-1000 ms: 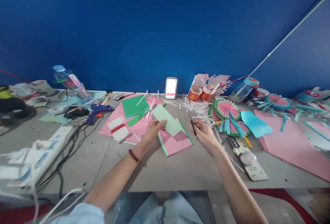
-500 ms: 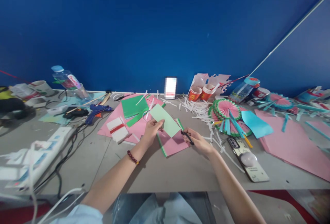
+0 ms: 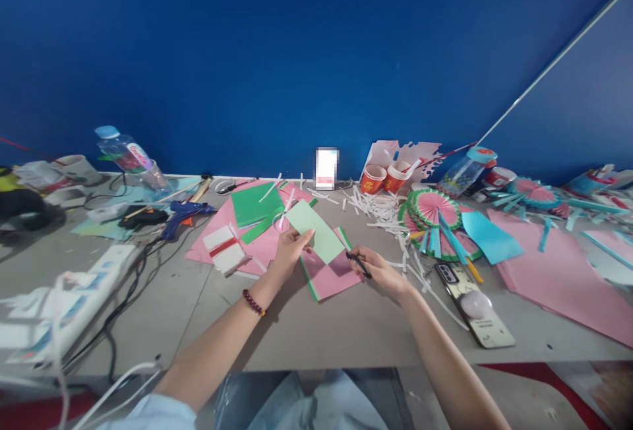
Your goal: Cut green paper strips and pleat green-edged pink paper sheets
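My left hand (image 3: 288,252) pinches the near edge of a pale green paper strip (image 3: 316,230), holding it slanted above a pink sheet with green borders (image 3: 332,273) on the grey table (image 3: 316,324). My right hand (image 3: 378,270) is closed around a thin black pen (image 3: 359,264), whose tip points at the strip's lower right end. A red bead bracelet (image 3: 253,302) circles my left wrist.
Pink and dark green sheets (image 3: 254,209) lie behind my left hand, a blue glue gun (image 3: 185,211) and cables further left. White paper shreds (image 3: 383,209), two red cups (image 3: 383,179), pleated paper fans (image 3: 432,215) and a phone (image 3: 472,301) sit to the right.
My right hand moved left with the pen, from beside the shreds to the strip's lower end. The left hand has kept its hold on the green strip.
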Action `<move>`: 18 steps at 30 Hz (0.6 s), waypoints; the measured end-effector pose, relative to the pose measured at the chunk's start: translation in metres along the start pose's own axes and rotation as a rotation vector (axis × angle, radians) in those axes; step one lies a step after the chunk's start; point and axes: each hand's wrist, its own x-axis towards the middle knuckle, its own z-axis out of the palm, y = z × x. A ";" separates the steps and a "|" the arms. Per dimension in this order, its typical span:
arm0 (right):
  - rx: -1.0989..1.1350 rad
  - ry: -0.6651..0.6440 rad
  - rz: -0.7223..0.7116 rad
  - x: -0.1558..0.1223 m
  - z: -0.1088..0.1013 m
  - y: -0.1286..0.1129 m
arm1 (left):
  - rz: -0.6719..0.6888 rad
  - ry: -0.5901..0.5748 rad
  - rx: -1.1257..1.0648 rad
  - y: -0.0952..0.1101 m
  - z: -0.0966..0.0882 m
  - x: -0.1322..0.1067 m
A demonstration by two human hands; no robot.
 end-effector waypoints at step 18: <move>-0.047 0.018 0.017 0.000 -0.002 0.002 | 0.017 -0.031 0.000 0.000 -0.001 0.000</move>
